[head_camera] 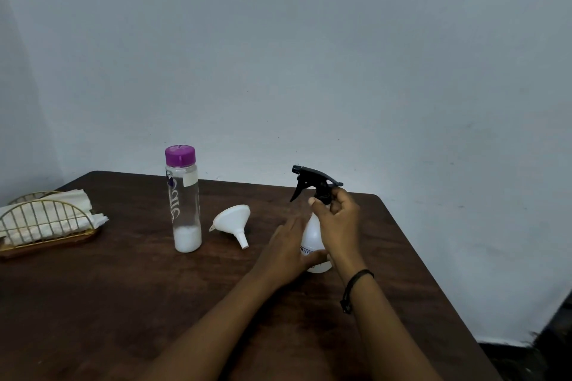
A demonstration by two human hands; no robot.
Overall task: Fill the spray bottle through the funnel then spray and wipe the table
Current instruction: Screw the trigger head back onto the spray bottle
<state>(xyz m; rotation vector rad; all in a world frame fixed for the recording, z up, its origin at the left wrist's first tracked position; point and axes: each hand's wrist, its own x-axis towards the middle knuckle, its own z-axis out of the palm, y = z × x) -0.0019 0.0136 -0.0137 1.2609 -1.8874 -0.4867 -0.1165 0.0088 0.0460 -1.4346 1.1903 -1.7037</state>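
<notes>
A white spray bottle (311, 233) with a black trigger head (312, 181) stands upright on the dark wooden table (123, 303). My left hand (286, 252) wraps around the bottle's lower body. My right hand (337, 213) grips the neck just under the trigger head. A white funnel (232, 221) lies on its side to the left of the bottle, spout pointing toward me. Further left stands a clear bottle (184, 204) with a purple cap, closed, with a little white liquid at its bottom.
A gold wire napkin holder (46, 223) with white paper napkins sits at the table's left edge. A pale wall runs behind the table. The table's right edge slants down past my right forearm, which wears a black wrist cord (353, 288).
</notes>
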